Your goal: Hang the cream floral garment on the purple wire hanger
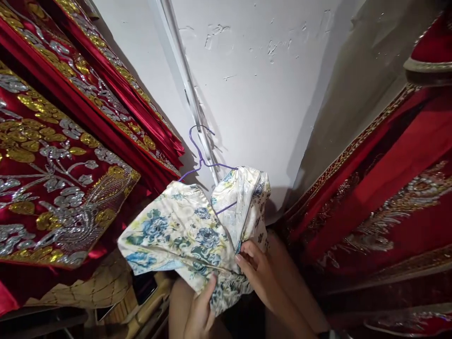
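Note:
A white floral blouse [201,226] with blue and green flowers hangs on a purple wire hanger [200,153]. The hanger's hook meets a white metal rail [189,87]. Down at the blouse's lower edge, my left hand [202,306] is closed on the cloth, thumb on top and the other fingers mostly behind it. My right hand [253,263] pinches the front edge of the blouse below its V-shaped neckline. One bar of the hanger shows through the neck opening.
Red garments [70,141] with gold and silver sequins hang close on the left. More red embroidered cloth [384,197] hangs on the right. Behind the blouse stands a white wall [254,94] with chipped paint. My bare legs [181,306] show below the blouse.

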Available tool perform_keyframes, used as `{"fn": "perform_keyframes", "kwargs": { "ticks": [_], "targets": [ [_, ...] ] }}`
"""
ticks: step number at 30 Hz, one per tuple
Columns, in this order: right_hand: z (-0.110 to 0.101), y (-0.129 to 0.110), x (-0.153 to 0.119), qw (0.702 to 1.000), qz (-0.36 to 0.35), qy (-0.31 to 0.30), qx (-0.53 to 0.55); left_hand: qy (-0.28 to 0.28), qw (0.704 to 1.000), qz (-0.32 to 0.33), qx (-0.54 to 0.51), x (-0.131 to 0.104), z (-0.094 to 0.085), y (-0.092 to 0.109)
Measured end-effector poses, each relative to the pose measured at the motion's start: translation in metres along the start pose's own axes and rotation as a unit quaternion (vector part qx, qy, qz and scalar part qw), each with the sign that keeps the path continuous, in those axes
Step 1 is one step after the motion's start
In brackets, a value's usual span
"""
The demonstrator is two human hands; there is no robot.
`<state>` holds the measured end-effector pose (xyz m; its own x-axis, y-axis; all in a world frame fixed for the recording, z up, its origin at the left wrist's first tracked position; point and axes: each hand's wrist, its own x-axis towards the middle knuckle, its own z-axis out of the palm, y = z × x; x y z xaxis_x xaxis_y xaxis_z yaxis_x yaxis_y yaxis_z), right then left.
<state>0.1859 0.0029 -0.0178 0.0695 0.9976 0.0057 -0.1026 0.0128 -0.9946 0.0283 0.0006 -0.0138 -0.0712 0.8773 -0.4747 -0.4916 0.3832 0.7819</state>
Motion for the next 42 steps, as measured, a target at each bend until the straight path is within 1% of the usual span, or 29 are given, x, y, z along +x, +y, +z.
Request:
{"fn": "perform_keyframes", "kwargs": {
  "ticks": [3, 5, 7, 9, 11, 13, 15, 17, 19, 21, 22, 24, 26, 28, 29, 30, 31, 32, 33, 34, 35, 36, 37, 39, 40, 41, 42],
  "targets": [
    [0.004, -0.004, -0.002, 0.998, 0.008, -0.03, -0.051, -0.015, 0.998, -0.05, 0.044, -0.002, -0.019, -0.008],
    [0.004, -0.005, -0.004, 0.996, 0.011, -0.046, -0.071, -0.011, 0.997, -0.054, 0.05, -0.002, -0.024, -0.012],
    [0.001, -0.004, -0.007, 0.996, 0.018, -0.044, -0.074, -0.018, 0.999, -0.039, 0.033, -0.002, -0.023, -0.014],
    [-0.003, -0.003, -0.008, 0.996, 0.023, -0.025, -0.083, -0.035, 0.999, -0.019, 0.019, -0.004, -0.019, -0.016],
    [-0.008, -0.004, -0.009, 0.995, 0.017, -0.007, -0.103, -0.046, 0.999, -0.014, 0.017, -0.005, -0.014, -0.017],
    [-0.011, -0.006, -0.007, 0.994, 0.002, -0.002, -0.113, -0.034, 0.999, -0.009, 0.013, -0.006, -0.009, -0.018],
    [-0.014, -0.009, -0.005, 0.996, 0.002, 0.0, -0.091, -0.01, 1.0, -0.003, 0.005, -0.006, -0.005, -0.02],
    [-0.014, -0.012, -0.003, 0.999, 0.017, -0.001, -0.052, 0.016, 1.0, 0.014, -0.001, -0.003, -0.004, -0.021],
    [-0.013, -0.013, -0.004, 0.999, 0.035, 0.003, -0.011, 0.044, 0.998, 0.038, 0.0, 0.002, -0.006, -0.02],
    [-0.011, -0.013, -0.007, 0.999, 0.044, 0.02, 0.017, 0.065, 0.995, 0.068, 0.012, 0.008, -0.01, -0.015],
    [-0.009, -0.012, -0.01, 0.998, 0.046, 0.031, 0.025, 0.068, 0.994, 0.084, 0.026, 0.009, -0.012, -0.012],
    [-0.006, -0.011, -0.015, 0.997, 0.051, 0.046, 0.033, 0.057, 0.989, 0.112, 0.072, 0.01, -0.015, -0.006],
    [-0.002, -0.01, -0.019, 0.996, 0.064, 0.037, 0.041, 0.037, 0.984, 0.134, 0.112, 0.009, -0.015, -0.003],
    [0.0, -0.011, -0.019, 0.996, 0.071, 0.023, 0.052, 0.034, 0.983, 0.147, 0.105, 0.008, -0.012, -0.004],
    [0.001, -0.012, -0.019, 0.996, 0.069, 0.02, 0.054, 0.051, 0.983, 0.158, 0.081, 0.008, -0.009, -0.005],
    [0.001, -0.012, -0.018, 0.996, 0.064, 0.02, 0.053, 0.084, 0.979, 0.178, 0.049, 0.008, -0.007, -0.007],
    [0.001, -0.012, -0.018, 0.997, 0.061, 0.022, 0.051, 0.133, 0.968, 0.213, 0.014, 0.008, -0.005, -0.009],
    [0.0, -0.012, -0.017, 0.997, 0.06, 0.026, 0.049, 0.192, 0.946, 0.262, -0.016, 0.008, -0.003, -0.01],
    [0.0, -0.011, -0.016, 0.997, 0.062, 0.029, 0.047, 0.249, 0.914, 0.319, -0.029, 0.008, -0.001, -0.011],
    [0.0, -0.01, -0.016, 0.996, 0.064, 0.029, 0.046, 0.29, 0.881, 0.374, -0.018, 0.006, 0.001, -0.013],
    [0.001, -0.009, -0.016, 0.996, 0.066, 0.028, 0.045, 0.306, 0.856, 0.417, 0.014, 0.005, 0.003, -0.014],
    [0.002, -0.008, -0.016, 0.996, 0.066, 0.027, 0.043, 0.287, 0.847, 0.443, 0.064, 0.002, 0.005, -0.015],
    [0.003, -0.008, -0.016, 0.997, 0.066, 0.024, 0.042, 0.237, 0.854, 0.446, 0.126, 0.0, 0.008, -0.017],
    [0.008, -0.009, -0.017, 0.997, 0.065, 0.009, 0.039, 0.093, 0.874, 0.413, 0.239, -0.003, 0.014, -0.021],
    [0.011, -0.011, -0.016, 0.997, 0.064, -0.004, 0.036, 0.028, 0.875, 0.397, 0.274, -0.004, 0.018, -0.023],
    [0.013, -0.015, -0.016, 0.997, 0.063, -0.02, 0.031, -0.018, 0.872, 0.39, 0.296, -0.003, 0.021, -0.025],
    [0.015, -0.019, -0.014, 0.997, 0.059, -0.038, 0.021, -0.043, 0.866, 0.392, 0.306, -0.001, 0.023, -0.027]
  ]
}}
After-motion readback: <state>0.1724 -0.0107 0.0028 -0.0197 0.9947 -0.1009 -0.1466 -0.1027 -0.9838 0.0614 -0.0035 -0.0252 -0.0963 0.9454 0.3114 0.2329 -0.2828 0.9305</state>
